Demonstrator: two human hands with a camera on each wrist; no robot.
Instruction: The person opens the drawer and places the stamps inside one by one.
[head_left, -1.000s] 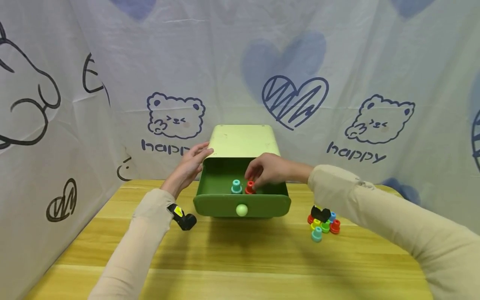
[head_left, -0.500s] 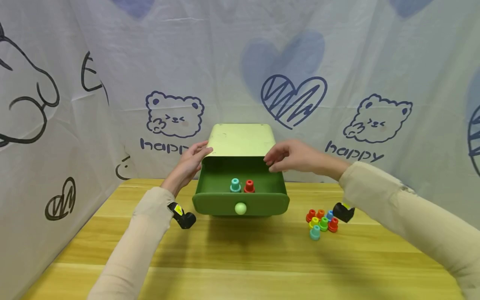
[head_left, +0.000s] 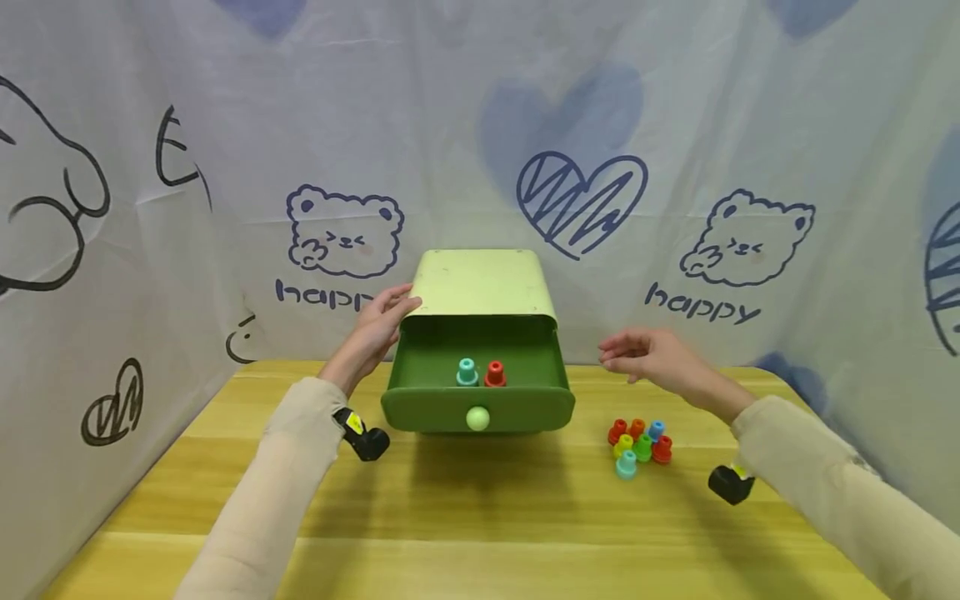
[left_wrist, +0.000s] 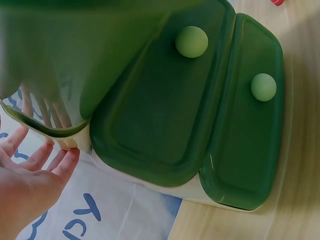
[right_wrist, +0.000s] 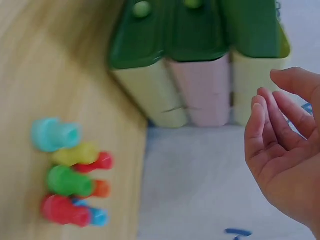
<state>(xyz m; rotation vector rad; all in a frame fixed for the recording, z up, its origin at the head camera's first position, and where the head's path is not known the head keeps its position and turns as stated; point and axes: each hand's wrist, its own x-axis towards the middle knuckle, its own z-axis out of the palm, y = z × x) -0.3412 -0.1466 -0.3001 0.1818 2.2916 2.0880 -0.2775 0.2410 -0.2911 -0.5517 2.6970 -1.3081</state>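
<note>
Two small, stepped plastic pegs, a turquoise peg [head_left: 467, 374] and a red peg [head_left: 495, 375], upright side by side in the pulled-out dark green plastic drawer [head_left: 420, 410], just behind the front panel with its round pale green knob [head_left: 477, 418]. Above and behind, the smooth pale yellow shell [head_left: 483, 279] of the cabinet. Underneath, in the left wrist view, a dark green middle drawer front [left_wrist: 150, 115] and a narrower-looking bottom drawer front [left_wrist: 245, 130], both pushed in. At the shell's front left corner, the left hand [head_left: 373, 329], fingers extended, fingertips touching the side, thumb at the top edge. To the right of the drawer and well apart from it, in the air, the right hand [head_left: 656, 360], fingers loosely bent, thumb away from the fingertips, holding nothing. Below that hand, on the pale wooden table [head_left: 480, 533], seven more pegs close together: at the back a second red peg [head_left: 617, 431], an orange peg [head_left: 637, 428] and a blue peg [head_left: 656, 430]; then a yellow peg [head_left: 624, 446], a green peg [head_left: 642, 447] and a third red peg [head_left: 662, 450]; foremost, a second turquoise peg [head_left: 627, 465]. Cannot tell which of these touch. Behind everything, a white cloth [head_left: 450, 125] with blue hearts and bears.
</note>
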